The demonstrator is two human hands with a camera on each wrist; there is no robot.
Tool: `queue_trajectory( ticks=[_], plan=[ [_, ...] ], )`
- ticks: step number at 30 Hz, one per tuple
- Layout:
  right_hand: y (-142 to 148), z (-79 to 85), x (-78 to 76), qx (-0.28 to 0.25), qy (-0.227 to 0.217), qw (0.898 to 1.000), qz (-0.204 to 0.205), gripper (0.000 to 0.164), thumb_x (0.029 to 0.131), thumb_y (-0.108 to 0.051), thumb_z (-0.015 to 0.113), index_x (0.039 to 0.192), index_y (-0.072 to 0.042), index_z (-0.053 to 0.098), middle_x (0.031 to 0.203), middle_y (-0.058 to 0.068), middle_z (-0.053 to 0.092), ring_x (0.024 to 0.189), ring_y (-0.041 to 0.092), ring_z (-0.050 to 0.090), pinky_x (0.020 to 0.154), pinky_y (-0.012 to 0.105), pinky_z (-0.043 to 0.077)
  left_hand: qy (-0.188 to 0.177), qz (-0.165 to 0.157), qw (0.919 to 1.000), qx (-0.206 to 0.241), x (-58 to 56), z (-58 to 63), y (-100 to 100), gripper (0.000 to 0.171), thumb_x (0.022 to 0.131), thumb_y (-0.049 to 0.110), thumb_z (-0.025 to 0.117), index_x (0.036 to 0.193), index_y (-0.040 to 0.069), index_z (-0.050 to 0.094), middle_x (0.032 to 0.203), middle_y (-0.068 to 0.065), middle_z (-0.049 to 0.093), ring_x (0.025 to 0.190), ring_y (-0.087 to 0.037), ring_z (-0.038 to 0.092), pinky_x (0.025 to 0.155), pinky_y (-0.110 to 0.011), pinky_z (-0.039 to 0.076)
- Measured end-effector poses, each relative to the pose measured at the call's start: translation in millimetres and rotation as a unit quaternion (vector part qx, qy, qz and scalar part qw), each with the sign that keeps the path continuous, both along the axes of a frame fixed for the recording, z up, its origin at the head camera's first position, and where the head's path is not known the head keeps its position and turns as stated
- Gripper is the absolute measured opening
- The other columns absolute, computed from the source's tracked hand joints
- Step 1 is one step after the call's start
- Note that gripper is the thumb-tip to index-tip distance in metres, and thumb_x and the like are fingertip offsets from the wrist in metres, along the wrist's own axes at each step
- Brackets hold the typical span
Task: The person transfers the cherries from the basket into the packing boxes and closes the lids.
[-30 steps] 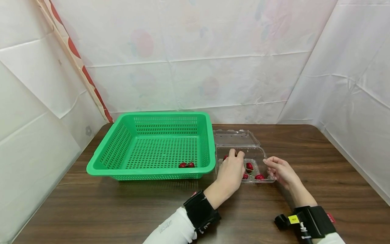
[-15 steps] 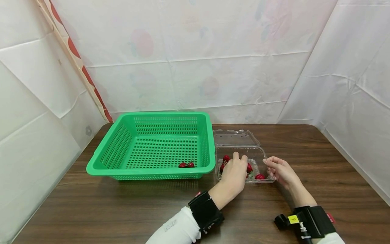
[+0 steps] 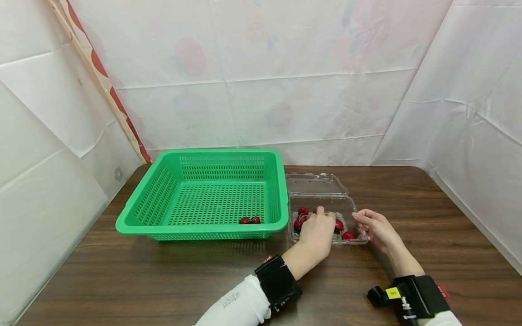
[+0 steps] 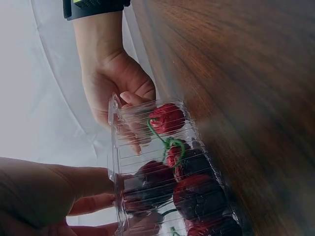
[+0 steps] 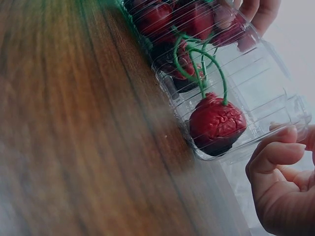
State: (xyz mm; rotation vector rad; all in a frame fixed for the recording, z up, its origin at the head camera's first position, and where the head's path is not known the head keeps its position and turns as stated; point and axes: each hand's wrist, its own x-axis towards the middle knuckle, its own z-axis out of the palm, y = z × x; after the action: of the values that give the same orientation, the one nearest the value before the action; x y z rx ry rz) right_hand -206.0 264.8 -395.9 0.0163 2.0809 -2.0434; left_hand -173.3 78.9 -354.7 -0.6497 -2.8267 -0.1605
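Note:
My left hand [image 3: 317, 232] reaches down into a clear plastic clamshell box [image 3: 294, 206], its fingers bent around a dark red cherry [image 4: 153, 178] in the left wrist view. Other cherries [image 3: 302, 211] lie to both sides of that hand, some with green stems. The box's near right corner is pinched between thumb and fingers of my right hand [image 3: 375, 227]. Close to that corner sits a wrinkled red cherry [image 5: 217, 123], seen through the ribbed wall in the right wrist view. The left fingertips are partly hidden from the head view.
Left of the box stands a green slotted basket [image 3: 204, 230], with a pair of cherries [image 3: 249, 220] in its near right corner. The box's open lid [image 3: 314, 184] lies back toward the wall. White sheeting [image 3: 253, 113] encloses the brown wooden table [image 3: 183, 280] at the back and sides.
Inside the box my left hand has shifted right and slightly nearer, uncovering cherries on its left. A cherry beside its fingers has moved a little right. The right hand stays at the corner.

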Motion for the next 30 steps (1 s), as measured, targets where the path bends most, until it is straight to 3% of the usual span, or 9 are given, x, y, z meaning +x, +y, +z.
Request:
queue_trajectory(
  ticks=[14, 22, 30],
  plan=[
    [0, 0.5, 0.6, -0.010, 0.007, 1.000, 0.003, 0.015, 0.091, -0.016, 0.051, 0.078, -0.010, 0.048, 0.060, -0.004, 0.043, 0.048, 0.005, 0.040, 0.042, 0.017, 0.034, 0.008, -0.009, 0.9999, 0.003, 1.5, 2.2, -2, 0.013, 0.083, 0.016, 0.061, 0.096, 0.015, 0.062, 0.087, -0.002, 0.052, 0.068, -0.012, 0.053, 0.046, -0.024, 0.045],
    [0, 1.2, 0.9, -0.011, 0.010, 1.000, 0.007, 0.015, 0.091, -0.016, 0.051, 0.078, -0.009, 0.048, 0.059, -0.004, 0.044, 0.048, 0.005, 0.040, 0.041, 0.017, 0.034, 0.014, -0.022, 0.9995, 0.018, 8.3, 15.0, -12, 0.020, 0.080, 0.023, 0.065, 0.098, 0.014, 0.062, 0.091, -0.002, 0.053, 0.073, -0.011, 0.054, 0.047, -0.022, 0.044],
    [0, 2.5, 1.1, -0.019, 0.010, 1.000, 0.013, 0.015, 0.091, -0.016, 0.051, 0.078, -0.009, 0.047, 0.059, -0.004, 0.043, 0.048, 0.005, 0.040, 0.041, 0.017, 0.034, 0.056, -0.031, 0.9967, 0.050, 12.0, 29.1, -28, 0.017, 0.082, 0.022, 0.063, 0.095, 0.010, 0.060, 0.085, -0.002, 0.053, 0.073, -0.011, 0.054, 0.050, -0.021, 0.046]
  ],
)
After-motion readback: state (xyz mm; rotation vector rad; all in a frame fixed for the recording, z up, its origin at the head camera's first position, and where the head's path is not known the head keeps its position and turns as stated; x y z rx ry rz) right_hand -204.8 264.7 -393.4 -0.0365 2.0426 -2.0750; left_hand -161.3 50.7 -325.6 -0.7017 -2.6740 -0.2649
